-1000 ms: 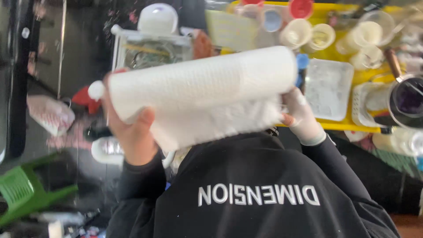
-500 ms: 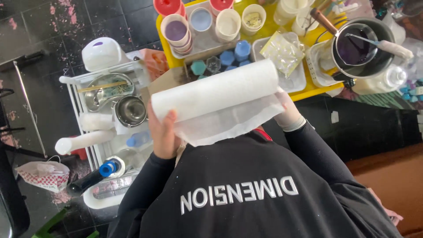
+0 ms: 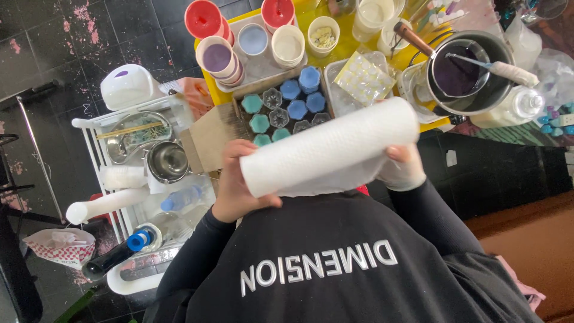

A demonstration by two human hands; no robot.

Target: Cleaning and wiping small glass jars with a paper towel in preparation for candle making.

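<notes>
Hands — left hand (image 3: 239,182), right hand (image 3: 402,166) — clamped on paper-towel roll (image 3: 329,146), seemingly clear above yellow table (image 3: 344,45).

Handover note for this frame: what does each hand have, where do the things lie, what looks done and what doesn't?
Left hand grips one end of the paper towel roll; right hand holds the other end, a loose sheet hanging below.
Roll is held level at chest height, above the tray of blue and teal moulds.
The dark pot with its stirrer sits on the yellow table.
Done: roll is picked up. Left: the sheet is not torn off.
</notes>
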